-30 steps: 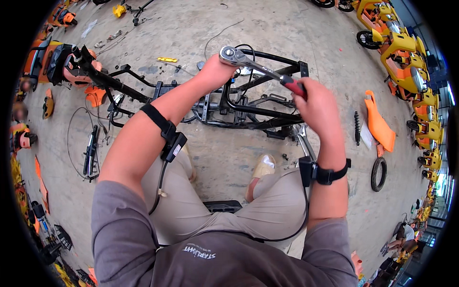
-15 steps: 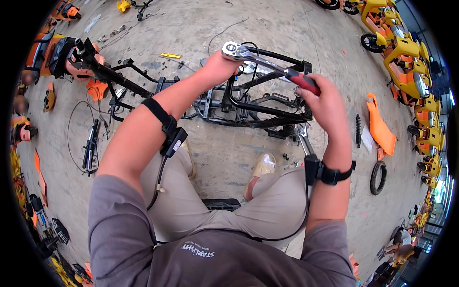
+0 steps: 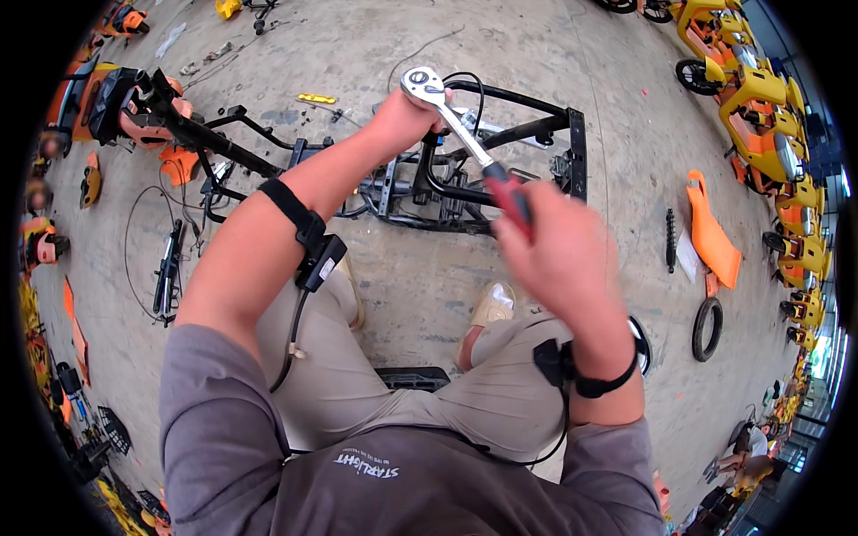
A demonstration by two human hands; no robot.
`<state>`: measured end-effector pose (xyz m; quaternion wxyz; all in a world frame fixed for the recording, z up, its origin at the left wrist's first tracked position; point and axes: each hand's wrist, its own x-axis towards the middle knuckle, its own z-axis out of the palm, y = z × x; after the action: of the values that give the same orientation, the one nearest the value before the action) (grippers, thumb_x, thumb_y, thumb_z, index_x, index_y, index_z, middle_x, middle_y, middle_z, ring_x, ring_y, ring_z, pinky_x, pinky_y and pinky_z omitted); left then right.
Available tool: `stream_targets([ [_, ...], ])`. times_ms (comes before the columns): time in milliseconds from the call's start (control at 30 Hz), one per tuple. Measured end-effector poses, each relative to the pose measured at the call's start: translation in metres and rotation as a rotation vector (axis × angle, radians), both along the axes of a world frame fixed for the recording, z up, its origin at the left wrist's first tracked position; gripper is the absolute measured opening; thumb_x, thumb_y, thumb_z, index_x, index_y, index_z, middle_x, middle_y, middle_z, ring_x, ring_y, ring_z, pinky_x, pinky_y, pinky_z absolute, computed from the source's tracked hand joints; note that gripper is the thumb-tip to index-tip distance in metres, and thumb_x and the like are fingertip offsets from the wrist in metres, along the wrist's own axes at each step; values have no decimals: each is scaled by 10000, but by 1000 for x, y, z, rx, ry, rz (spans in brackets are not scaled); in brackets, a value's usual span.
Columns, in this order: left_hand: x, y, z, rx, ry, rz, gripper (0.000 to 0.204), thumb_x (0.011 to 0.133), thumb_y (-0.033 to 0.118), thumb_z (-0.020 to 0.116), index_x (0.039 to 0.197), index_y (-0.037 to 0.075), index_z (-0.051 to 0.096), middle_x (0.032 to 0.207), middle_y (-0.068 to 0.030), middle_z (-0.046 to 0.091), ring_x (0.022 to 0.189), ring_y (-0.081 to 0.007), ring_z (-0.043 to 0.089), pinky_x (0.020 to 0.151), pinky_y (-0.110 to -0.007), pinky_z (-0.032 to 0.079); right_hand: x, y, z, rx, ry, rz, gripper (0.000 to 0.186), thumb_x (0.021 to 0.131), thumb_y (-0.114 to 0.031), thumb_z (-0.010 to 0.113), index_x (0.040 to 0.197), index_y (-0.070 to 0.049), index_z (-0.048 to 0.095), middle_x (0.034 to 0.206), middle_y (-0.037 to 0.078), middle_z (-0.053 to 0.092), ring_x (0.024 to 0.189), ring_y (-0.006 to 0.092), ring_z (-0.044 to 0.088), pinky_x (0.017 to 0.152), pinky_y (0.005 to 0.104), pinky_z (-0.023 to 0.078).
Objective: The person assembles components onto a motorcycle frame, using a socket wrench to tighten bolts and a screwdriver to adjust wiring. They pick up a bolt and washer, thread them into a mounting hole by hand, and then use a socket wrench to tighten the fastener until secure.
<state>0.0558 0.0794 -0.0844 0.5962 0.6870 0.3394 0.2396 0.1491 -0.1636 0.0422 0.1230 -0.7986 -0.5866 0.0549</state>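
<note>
Meanwhile, the right hand (image 3: 559, 255) is gripping the ratchet wrench (image 3: 460, 134) by its red handle, the left hand (image 3: 402, 116) closing around its head above the black frame (image 3: 536, 121)

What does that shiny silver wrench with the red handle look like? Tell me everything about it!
The silver ratchet wrench with the red handle is a long metal tool. Its round shiny head sits at the top, with a slim steel shaft running down and to the right into a red grip. It is tilted above the black metal tube frame on the concrete floor. The left hand presses by the head; the right hand wraps the red grip, which looks blurred.
</note>
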Motion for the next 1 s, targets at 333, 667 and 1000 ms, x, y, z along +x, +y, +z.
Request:
stream_targets([
  [333,2,3,0,7,76,-11,272,964,319,664,912,52,679,732,-15,637,684,-105,553,647,-303,452,29,5,-4,136,-129,-26,277,812,-254,759,861,-30,602,732,163,653,740,365,656,674,489,488],
  [667,4,4,-5,-15,77,-26,213,952,254,671,991,46,699,757,-22,657,703,-118,581,642,-311,454,53,8,-12,320,-260,34,169,781,-136,694,897,-48,609,789,156,658,746,372,645,731,501,494],
  [1000,3,1,2,9,124,-52,231,970,253,635,923,35,697,743,-36,676,689,-117,589,649,-309,473,2,0,-20,187,-283,107,207,779,-147,696,872,-42,542,733,126,615,663,322,629,622,438,485],
])
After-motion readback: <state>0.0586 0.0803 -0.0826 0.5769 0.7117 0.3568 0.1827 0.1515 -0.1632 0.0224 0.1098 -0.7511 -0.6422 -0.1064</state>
